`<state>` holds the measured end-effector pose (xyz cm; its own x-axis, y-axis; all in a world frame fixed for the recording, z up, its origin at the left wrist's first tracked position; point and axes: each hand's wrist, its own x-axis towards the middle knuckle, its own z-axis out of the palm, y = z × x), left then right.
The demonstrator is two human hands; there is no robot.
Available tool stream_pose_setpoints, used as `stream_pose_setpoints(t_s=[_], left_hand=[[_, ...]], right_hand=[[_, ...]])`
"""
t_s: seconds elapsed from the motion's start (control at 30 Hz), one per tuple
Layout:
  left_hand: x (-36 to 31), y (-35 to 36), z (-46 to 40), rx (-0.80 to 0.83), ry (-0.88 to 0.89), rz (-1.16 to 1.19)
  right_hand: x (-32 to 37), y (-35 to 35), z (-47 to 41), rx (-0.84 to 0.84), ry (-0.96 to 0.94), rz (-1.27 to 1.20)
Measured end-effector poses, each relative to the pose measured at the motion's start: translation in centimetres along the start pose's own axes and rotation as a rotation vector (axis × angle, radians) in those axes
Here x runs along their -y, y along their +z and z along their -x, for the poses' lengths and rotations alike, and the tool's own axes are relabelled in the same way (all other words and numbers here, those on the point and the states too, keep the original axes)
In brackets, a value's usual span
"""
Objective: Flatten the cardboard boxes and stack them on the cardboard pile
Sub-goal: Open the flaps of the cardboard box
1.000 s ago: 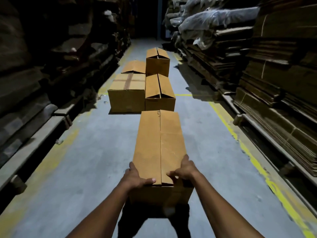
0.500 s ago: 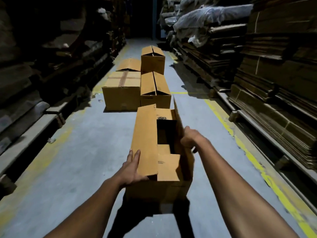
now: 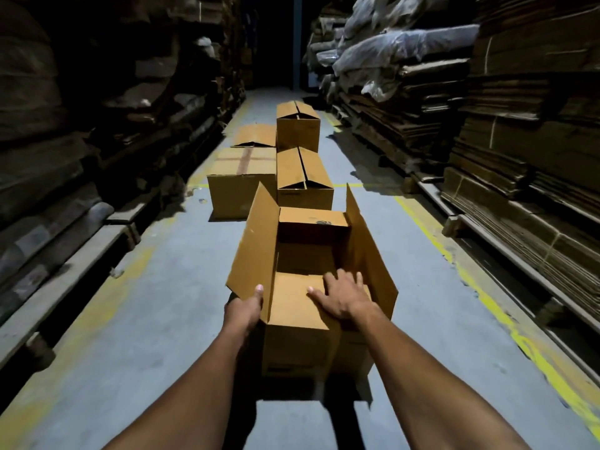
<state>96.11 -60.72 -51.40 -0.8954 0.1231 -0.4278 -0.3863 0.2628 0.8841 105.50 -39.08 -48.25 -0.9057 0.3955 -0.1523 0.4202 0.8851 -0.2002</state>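
A long brown cardboard box (image 3: 302, 345) stands on the floor right in front of me, its two long top flaps raised to either side. My left hand (image 3: 245, 308) grips the near end of the left flap (image 3: 256, 245), thumb on its inner face. My right hand (image 3: 341, 295) lies flat with spread fingers on the near short flap, which is folded down over the opening. The far short flap (image 3: 313, 217) is also folded inward. Flattened cardboard piles (image 3: 535, 164) line the right side of the aisle.
Behind the near box stand a taped box (image 3: 242, 186), a narrow box (image 3: 305, 180) with loose flaps, another box (image 3: 298, 125) farther back, and a low one (image 3: 256, 135) at its left. Dark stacks line the left side. Yellow lines (image 3: 487, 293) edge the grey floor.
Both long flaps of the near box went from closed to fully raised. My right hand moved from the right flap down onto the near short flap; my left hand shifted to the left flap's edge.
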Motion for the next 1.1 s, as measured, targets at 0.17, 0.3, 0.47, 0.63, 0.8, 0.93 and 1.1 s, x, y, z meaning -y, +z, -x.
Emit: stream_pose_setpoints(t_s=[0.17, 0.3, 0.47, 0.63, 0.8, 0.93, 1.1], left_hand=[[0.4, -1.4, -2.0, -0.088, -0.03, -0.013], [0.0, -1.2, -1.2, -0.029, -0.12, 0.088], [0.0, -1.3, -0.4, 0.043, -0.207, 0.355], [-0.3, -4.9, 0.1, -0.38, -0.139, 0.355], [-2.5, -6.0, 1.4, -0.641, 0.542, -0.737], [-2.8, -3.5, 0.9, -0.383, 0.597, -1.271], [-1.0, 1.1, 0.7, -0.197, 0.486, -1.453]], right_hand=[[0.4, -7.8, 0.3, 0.086, -0.012, -0.473], [0.4, -9.3, 1.7, 0.798, 0.025, -0.371], [1.4, -2.1, 2.8, 0.702, 0.093, 0.329], [1.8, 0.2, 4.3, 0.579, 0.143, -0.167], [1.0, 0.6, 4.3, 0.357, 0.394, -0.295], [0.7, -1.7, 3.7, 0.869, 0.442, -0.138], [-2.1, -2.5, 1.8, 0.355, 0.349, -0.178]])
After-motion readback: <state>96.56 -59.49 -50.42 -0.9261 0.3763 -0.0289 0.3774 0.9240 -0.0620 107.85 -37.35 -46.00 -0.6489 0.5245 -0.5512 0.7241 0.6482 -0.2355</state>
